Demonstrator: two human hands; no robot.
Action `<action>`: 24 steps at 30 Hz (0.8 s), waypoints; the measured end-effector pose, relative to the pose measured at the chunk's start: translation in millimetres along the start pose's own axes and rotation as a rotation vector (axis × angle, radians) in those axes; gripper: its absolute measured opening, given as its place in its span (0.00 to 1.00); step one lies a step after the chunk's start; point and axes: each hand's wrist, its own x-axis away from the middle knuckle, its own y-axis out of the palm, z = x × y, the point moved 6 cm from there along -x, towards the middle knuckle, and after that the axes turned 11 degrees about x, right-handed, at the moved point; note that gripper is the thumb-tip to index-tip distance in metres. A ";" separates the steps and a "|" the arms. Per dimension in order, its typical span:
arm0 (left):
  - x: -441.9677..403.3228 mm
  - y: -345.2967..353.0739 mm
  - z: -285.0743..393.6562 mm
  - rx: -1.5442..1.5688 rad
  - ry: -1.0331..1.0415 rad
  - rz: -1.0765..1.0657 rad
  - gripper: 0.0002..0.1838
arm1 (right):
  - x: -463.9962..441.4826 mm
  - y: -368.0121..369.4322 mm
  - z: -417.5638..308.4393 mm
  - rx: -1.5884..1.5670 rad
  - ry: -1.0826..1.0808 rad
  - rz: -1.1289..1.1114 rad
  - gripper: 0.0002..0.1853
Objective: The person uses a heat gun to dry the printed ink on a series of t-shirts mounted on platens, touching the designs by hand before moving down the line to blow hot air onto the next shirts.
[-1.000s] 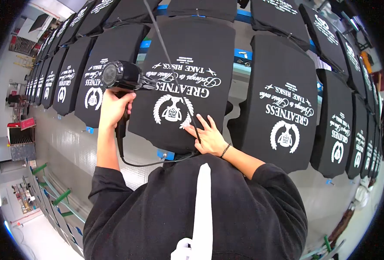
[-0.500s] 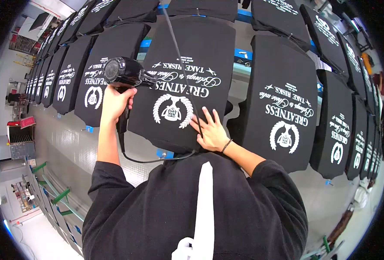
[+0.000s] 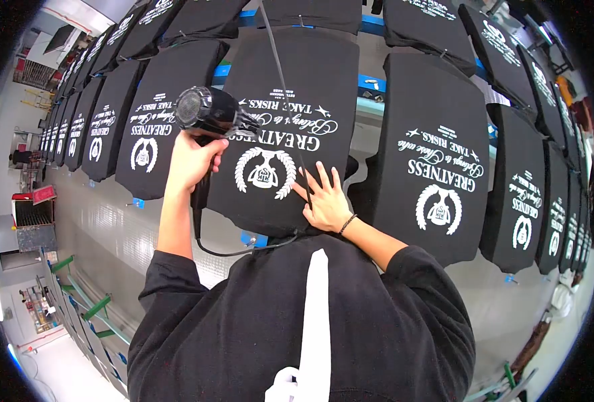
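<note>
My left hand [image 3: 196,159] is wrapped round the handle of a black hair dryer [image 3: 210,112], held above the left side of a black T-shirt [image 3: 297,63]. The dryer's nozzle points right, over the white lettering. This shirt lies stretched flat on a board, with a white wreath emblem [image 3: 265,171] near its lower edge. My right hand [image 3: 327,204] rests on the shirt to the right of the emblem, its fingers spread. A black power cord [image 3: 277,63] comes down from above, crosses the shirt and passes under or beside my right hand; another stretch loops below the dryer.
More printed black shirts on boards stand in rows to the left, to the right [image 3: 438,154] and behind. Blue supports [image 3: 371,83] show between the boards. A grey floor [image 3: 109,221] and green-legged metal frames [image 3: 96,306] lie at the lower left.
My left hand has moved the hair dryer slightly to the right, so its nozzle reaches further over the lettering. My right hand stays in nearly the same place on the shirt.
</note>
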 end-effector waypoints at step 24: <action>0.2 44.0 -8.8 0.149 -0.049 -0.172 0.05 | 3.7 -17.7 49.9 -0.035 0.271 0.113 0.39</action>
